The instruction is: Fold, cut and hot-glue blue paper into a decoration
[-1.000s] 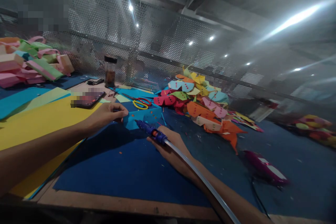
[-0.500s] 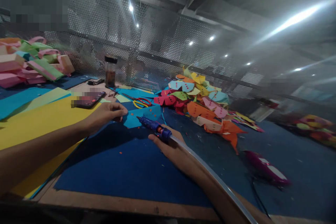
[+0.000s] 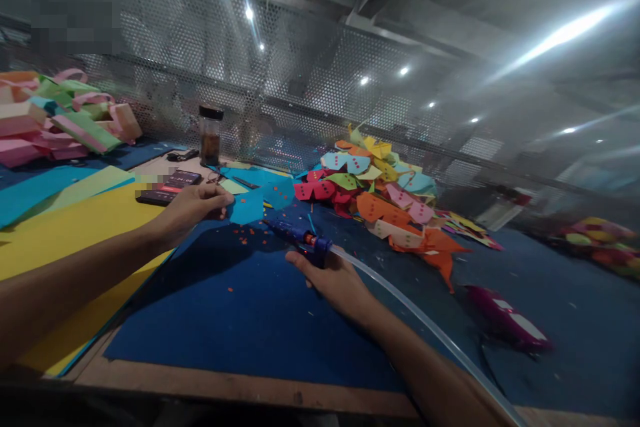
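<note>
Blue paper [image 3: 249, 208], pinched in my left hand [image 3: 203, 205], bears some dots [image 3: 243, 200], others loose beside it, my right hand [image 3: 343, 275] gripping the glue gun [image 3: 296, 233].

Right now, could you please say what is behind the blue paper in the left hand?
Behind the blue paper, scissors show as a dark blade and a yellow sliver, likely handle; the rest is covered.

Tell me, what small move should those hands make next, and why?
Perhaps lower the tip of the blue tool toward the loose orange dots: they lie scattered near it on the blue mat, while the left hand pinches the blue paper and the right hand holds the tool.
</note>
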Demonstrator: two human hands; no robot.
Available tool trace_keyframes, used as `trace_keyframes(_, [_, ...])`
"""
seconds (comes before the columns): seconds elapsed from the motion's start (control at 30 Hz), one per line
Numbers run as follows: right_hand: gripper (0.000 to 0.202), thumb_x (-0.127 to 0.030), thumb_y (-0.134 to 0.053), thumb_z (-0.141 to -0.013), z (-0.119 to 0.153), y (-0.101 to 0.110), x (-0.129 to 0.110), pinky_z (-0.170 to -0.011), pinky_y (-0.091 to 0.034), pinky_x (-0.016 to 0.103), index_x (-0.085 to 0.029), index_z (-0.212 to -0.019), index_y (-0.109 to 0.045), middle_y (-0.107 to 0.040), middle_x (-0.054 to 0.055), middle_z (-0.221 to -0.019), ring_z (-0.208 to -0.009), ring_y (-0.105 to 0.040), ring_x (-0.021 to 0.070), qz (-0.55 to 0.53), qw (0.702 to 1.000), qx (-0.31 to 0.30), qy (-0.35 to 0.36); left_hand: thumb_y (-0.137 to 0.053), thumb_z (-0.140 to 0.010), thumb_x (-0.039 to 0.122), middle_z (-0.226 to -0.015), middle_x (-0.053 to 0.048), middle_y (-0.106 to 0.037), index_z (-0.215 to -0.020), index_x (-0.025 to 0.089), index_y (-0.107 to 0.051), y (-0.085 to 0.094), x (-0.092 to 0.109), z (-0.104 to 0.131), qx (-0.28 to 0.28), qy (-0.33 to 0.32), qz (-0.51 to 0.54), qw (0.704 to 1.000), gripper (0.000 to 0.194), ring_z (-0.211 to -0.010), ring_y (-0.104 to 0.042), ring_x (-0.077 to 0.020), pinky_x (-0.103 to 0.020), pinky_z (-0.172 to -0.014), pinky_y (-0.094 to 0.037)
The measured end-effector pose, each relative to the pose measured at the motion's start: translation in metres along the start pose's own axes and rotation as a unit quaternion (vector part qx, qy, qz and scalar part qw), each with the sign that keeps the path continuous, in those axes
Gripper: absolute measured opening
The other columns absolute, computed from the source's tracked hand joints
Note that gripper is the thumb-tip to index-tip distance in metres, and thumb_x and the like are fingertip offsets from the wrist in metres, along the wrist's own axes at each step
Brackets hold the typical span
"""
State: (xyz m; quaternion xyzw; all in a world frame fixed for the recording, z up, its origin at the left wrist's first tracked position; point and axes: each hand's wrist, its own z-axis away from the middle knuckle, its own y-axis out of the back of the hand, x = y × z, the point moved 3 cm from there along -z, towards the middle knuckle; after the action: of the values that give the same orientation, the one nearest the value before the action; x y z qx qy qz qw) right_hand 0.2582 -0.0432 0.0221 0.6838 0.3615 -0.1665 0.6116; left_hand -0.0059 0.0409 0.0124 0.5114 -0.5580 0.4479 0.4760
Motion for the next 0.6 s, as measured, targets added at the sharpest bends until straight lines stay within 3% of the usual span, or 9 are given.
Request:
trace_keyframes(0.23, [0.040,-0.059,-0.059,-0.089,-0.005,0.004,0.016,-0.052,-0.040,0.026,-0.019,-0.089,-0.061,-0.058,-0.002,-0.064,-0.053,-0.055,0.0128,0.021,0.993,-0.073,-0.091,-0.089,-0.061,0.045,-0.068,0.000,-0.063,-0.070,0.017,-0.070,0.013,-0.002,-0.009,0.041,-0.011,0.007,0.999,0.036,-0.065,-0.056,-0.0127,-0.028,-0.067,-0.048])
trace_keyframes(0.37, [0.041,-0.058,-0.059,-0.090,-0.006,0.003,0.020,-0.053,-0.041,0.024,-0.018,-0.084,-0.061,-0.058,-0.002,-0.071,-0.057,-0.054,0.0110,0.018,0.988,-0.122,-0.089,-0.089,-0.060,0.045,-0.068,0.001,-0.064,-0.071,0.017,-0.070,0.014,-0.004,-0.010,0.037,-0.005,0.003,0.999,0.036,-0.065,-0.056,-0.0121,-0.027,-0.067,-0.048])
trace_keyframes(0.6, [0.040,-0.057,-0.058,-0.091,-0.007,0.002,0.020,-0.049,-0.038,0.023,-0.018,-0.089,-0.065,-0.059,-0.002,-0.068,-0.055,-0.054,0.0115,0.033,0.987,-0.136,-0.079,-0.088,-0.060,0.045,-0.069,-0.002,-0.066,-0.070,0.017,-0.071,0.012,-0.005,-0.011,0.041,-0.011,-0.009,0.999,0.034,-0.063,-0.058,-0.0134,-0.029,-0.064,-0.051])
